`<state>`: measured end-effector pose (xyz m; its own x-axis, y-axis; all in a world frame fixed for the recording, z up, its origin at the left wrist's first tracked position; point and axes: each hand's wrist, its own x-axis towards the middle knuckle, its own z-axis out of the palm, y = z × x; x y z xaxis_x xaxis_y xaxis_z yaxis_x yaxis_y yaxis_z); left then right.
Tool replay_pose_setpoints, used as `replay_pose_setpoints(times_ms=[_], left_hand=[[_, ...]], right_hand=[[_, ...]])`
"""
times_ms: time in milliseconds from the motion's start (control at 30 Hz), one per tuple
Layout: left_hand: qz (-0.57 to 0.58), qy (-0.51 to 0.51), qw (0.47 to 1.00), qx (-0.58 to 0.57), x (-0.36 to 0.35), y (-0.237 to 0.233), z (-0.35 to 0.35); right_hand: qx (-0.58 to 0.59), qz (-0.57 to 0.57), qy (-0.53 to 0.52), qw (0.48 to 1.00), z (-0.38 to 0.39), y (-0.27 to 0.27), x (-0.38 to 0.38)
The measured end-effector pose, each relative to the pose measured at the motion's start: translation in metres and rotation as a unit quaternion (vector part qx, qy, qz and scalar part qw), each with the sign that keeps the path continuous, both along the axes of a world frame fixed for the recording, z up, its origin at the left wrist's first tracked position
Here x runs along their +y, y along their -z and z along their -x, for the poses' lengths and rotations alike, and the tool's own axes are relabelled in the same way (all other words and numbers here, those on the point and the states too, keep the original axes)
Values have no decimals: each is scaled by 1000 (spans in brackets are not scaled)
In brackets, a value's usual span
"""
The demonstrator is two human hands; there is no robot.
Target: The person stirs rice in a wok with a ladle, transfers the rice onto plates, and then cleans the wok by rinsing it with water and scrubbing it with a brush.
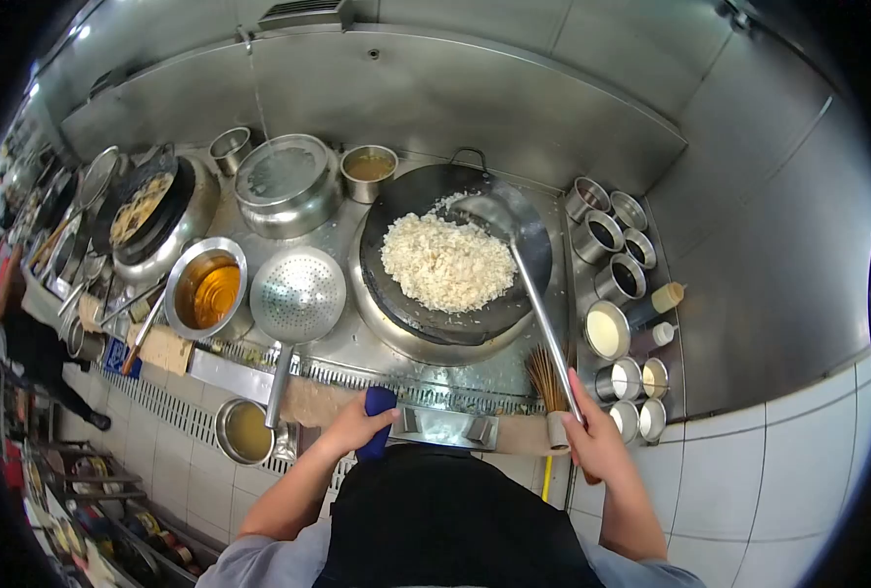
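My right hand (pixel 599 441) is closed around the handle end of a long ladle (pixel 541 316). The ladle's bowl rests at the far right edge of a heap of white rice (pixel 445 263), which lies in a wide black wok (pixel 533 240) on the stove. Down at the counter's front edge, my left hand (pixel 353 425) grips a folded dark blue cloth (pixel 379 419). A bamboo wok brush (pixel 545 377) stands just left of my right hand. To the left of the wok lies a perforated strainer (pixel 298 294), its handle pointing toward me.
Left of the strainer, a metal pot (pixel 183 318) holds amber liquid. Behind sit a large lidded pot (pixel 284 186) and a small pot of broth (pixel 369 174). Seasoning containers (pixel 607 330) and squeeze bottles (pixel 656 304) line the right side. Another person (pixel 39 348) stands far left.
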<state>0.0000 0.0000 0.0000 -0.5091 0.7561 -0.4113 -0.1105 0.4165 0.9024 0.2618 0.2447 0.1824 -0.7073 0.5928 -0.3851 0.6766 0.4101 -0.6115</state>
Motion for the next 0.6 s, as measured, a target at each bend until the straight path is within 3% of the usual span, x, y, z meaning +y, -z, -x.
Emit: replay_pose_setpoints(times_ms=[67, 133, 200, 233, 267, 300, 333, 367, 400, 433, 467, 500, 567, 600], left_hand=[[5, -34, 999, 6, 3, -16, -12], [-12, -37, 999, 27, 22, -15, -11], [-24, -23, 999, 0, 31, -28, -23], [-24, -26, 999, -4, 37, -33, -30], [-33, -25, 999, 10, 43, -37, -32], [-34, -22, 999, 24, 43, -39, -33], [-45, -30, 998, 11, 41, -39, -34], [-43, -36, 998, 12, 38, -35, -34], [-43, -53, 998, 3, 35, -27, -35], [-42, -72, 996, -8, 31, -23, -37], [-40, -78, 996, -8, 28, -21, -39], [-33, -90, 995, -18, 27, -21, -41], [-25, -99, 994, -28, 26, -23, -47], [-17, -87, 996, -20, 28, -28, -50]], right_hand=[[126, 225, 85, 962, -2, -1, -4], [156, 410, 127, 890, 24, 44, 18], [122, 426, 106, 890, 60, 110, 42], [117, 426, 105, 891, 68, 101, 42], [79, 197, 30, 977, 81, 89, 42], [40, -39, -45, 997, 86, 82, 38], [97, -149, -88, 980, 75, 80, 39], [99, -146, -93, 980, 61, 72, 37], [115, 32, -41, 992, 48, 50, 31], [123, 211, 12, 970, 39, 40, 28], [130, 313, 48, 940, 36, 42, 28], [129, 315, 44, 939, 43, 59, 34], [129, 528, 156, 825, 64, 101, 51], [120, 443, 127, 879, 79, 92, 50]])
